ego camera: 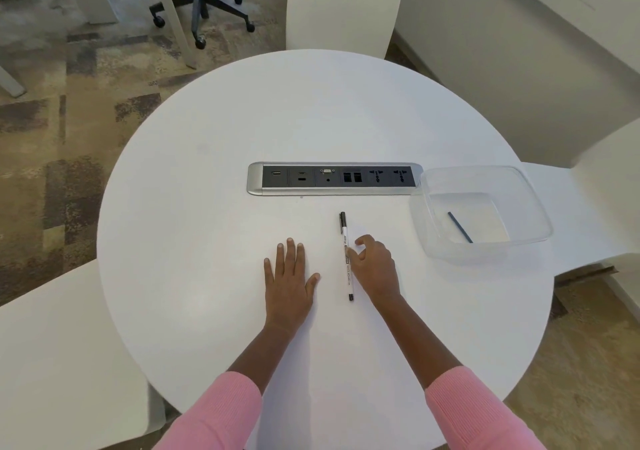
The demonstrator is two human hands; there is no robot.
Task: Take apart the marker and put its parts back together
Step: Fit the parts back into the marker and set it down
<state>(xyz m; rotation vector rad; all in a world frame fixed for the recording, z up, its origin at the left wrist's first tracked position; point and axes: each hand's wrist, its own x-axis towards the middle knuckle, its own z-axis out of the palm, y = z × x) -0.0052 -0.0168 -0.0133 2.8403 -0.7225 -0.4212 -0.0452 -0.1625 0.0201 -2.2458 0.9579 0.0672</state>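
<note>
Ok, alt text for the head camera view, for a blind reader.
A white marker with a black cap lies on a round white table, the right hand loosely curled beside its barrel, the left hand flat nearby. Behind sits a silver socket strip; to the right, a clear plastic tub holding a thin dark stick.

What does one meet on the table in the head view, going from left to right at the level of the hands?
Left hand, flat on the table → marker → right hand → clear box.
</note>
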